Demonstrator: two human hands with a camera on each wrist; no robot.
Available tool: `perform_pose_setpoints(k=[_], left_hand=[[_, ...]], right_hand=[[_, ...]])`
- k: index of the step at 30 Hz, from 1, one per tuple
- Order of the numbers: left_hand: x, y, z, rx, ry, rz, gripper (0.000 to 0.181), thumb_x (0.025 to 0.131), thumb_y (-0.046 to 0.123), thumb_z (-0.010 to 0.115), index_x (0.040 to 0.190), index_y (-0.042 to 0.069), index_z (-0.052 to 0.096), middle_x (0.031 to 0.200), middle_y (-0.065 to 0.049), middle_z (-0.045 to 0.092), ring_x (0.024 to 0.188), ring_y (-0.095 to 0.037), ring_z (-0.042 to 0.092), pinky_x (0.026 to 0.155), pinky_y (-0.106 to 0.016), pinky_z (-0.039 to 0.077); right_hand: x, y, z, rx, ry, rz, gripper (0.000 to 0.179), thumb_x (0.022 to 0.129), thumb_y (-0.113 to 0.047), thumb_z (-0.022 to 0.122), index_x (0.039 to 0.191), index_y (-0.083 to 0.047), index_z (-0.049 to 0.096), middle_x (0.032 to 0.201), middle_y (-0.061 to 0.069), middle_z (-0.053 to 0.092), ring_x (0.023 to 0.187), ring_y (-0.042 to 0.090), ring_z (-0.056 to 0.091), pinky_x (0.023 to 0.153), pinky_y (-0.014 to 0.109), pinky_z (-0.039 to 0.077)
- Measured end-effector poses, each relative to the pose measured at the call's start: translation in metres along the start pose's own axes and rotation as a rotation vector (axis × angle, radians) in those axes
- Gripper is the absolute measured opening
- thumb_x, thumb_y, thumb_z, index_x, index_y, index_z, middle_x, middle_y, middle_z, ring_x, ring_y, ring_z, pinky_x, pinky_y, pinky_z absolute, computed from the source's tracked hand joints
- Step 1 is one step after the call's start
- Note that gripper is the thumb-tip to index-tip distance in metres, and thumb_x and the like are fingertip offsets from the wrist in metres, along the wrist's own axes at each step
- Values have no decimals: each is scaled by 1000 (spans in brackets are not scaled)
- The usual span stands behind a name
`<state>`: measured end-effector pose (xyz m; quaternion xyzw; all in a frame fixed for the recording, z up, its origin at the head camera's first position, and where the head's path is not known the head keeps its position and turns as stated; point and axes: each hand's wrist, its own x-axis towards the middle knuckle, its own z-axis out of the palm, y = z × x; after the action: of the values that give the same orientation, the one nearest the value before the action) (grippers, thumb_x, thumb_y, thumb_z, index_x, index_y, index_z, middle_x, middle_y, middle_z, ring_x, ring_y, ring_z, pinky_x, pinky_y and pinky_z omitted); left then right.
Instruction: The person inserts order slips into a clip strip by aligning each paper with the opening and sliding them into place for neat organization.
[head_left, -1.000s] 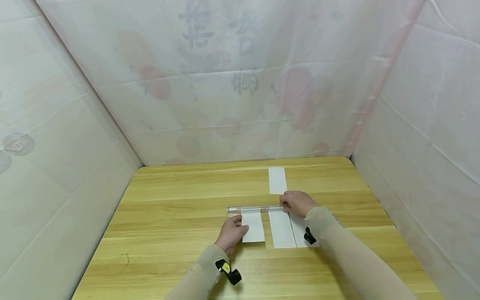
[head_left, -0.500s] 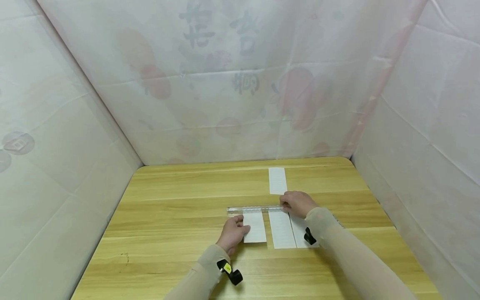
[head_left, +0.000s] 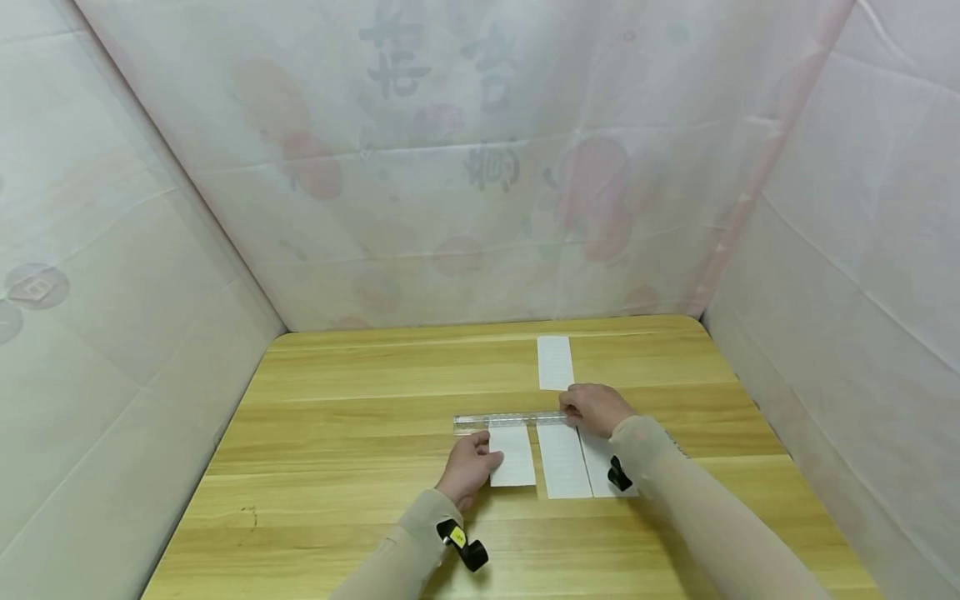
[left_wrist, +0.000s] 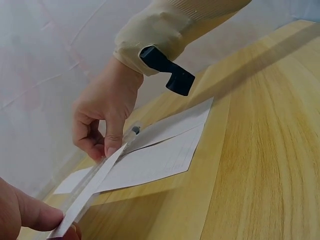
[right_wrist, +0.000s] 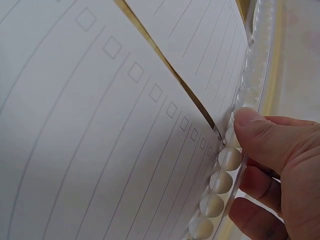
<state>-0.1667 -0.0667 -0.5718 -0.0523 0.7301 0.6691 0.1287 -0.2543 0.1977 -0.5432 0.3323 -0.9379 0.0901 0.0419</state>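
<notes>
My left hand pinches the left edge of a small white sheet of paper, thumb on top; the left wrist view shows the sheet nearly edge-on, raised off the table. The sheet's far edge meets a clear plastic binding strip with a row of round bumps. At the strip's right end, my right hand pinches it between thumb and fingers. Two lined sheets lie side by side along the strip: a left one and a right one, partly hidden by the right arm. Small printed checkboxes show on a sheet in the right wrist view.
Another white lined sheet lies farther back on the wood-grain table. Pale printed cloth walls stand behind the table and on both sides. Each sleeve carries a black wrist mount, the left one with a yellow label.
My left hand has slid slightly to the right with its sheet, narrowing the gap to the neighbouring lined sheet. The right hand and the strip have stayed in place.
</notes>
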Motion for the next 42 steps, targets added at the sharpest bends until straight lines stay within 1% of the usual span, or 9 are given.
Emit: perform_pose_setpoints(k=[4, 11, 17, 19, 24, 31, 36, 42], left_hand=[[0, 0, 2, 2, 1, 2, 57, 88, 3, 65, 137, -13, 41, 116, -19, 58, 108, -28, 55, 90, -38, 49], [0, 1, 3, -15, -4, 7, 58, 88, 1, 65, 138, -14, 39, 111, -18, 58, 100, -24, 55, 87, -35, 50], [-2, 5, 5, -10, -3, 7, 58, 88, 1, 64, 138, -14, 38, 119, -23, 56, 111, -30, 54, 92, -40, 48], [-2, 5, 6, -4, -2, 9, 58, 88, 1, 65, 137, -14, 39, 119, -23, 56, 111, -30, 53, 92, -41, 48], [-1, 6, 7, 21, 1, 17, 57, 87, 1, 66, 136, -14, 42, 115, -19, 58, 105, -26, 53, 91, -39, 49], [-2, 7, 8, 14, -8, 14, 58, 87, 1, 65, 137, -13, 41, 119, -19, 56, 108, -26, 52, 92, -40, 48], [-2, 7, 8, 12, -20, 14, 58, 88, 2, 65, 139, -12, 39, 116, -17, 55, 104, -23, 51, 89, -38, 47], [-1, 7, 9, 4, -20, 7, 58, 89, 2, 65, 139, -12, 39, 117, -15, 55, 104, -21, 50, 91, -36, 46]], right_hand=[[0, -1, -1, 3, -1, -5, 24, 80, -11, 78, 73, -20, 56, 69, -11, 42, 63, 7, 40, 58, 27, 36], [0, -2, -1, 2, -13, -7, 24, 82, -12, 77, 75, -21, 56, 70, -12, 43, 64, 7, 39, 59, 26, 36], [1, -2, -3, 5, -7, -5, 24, 81, -12, 77, 75, -21, 56, 70, -12, 43, 64, 7, 39, 59, 26, 36], [1, -2, -3, 5, -6, -6, 24, 81, -12, 77, 75, -21, 56, 70, -12, 43, 64, 7, 39, 59, 26, 36], [1, -1, -2, 9, -5, -7, 24, 81, -12, 78, 75, -21, 56, 70, -12, 43, 64, 7, 39, 59, 26, 36], [2, -1, -1, 1, -10, -5, 25, 81, -13, 78, 75, -22, 55, 69, -13, 42, 63, 6, 39, 58, 25, 36], [2, -1, 0, 3, -14, 1, 25, 82, -14, 77, 74, -22, 54, 69, -12, 42, 63, 7, 39, 58, 26, 36], [2, -2, -1, 2, -21, 12, 27, 82, -15, 78, 74, -22, 53, 68, -12, 41, 63, 7, 39, 58, 26, 35]])
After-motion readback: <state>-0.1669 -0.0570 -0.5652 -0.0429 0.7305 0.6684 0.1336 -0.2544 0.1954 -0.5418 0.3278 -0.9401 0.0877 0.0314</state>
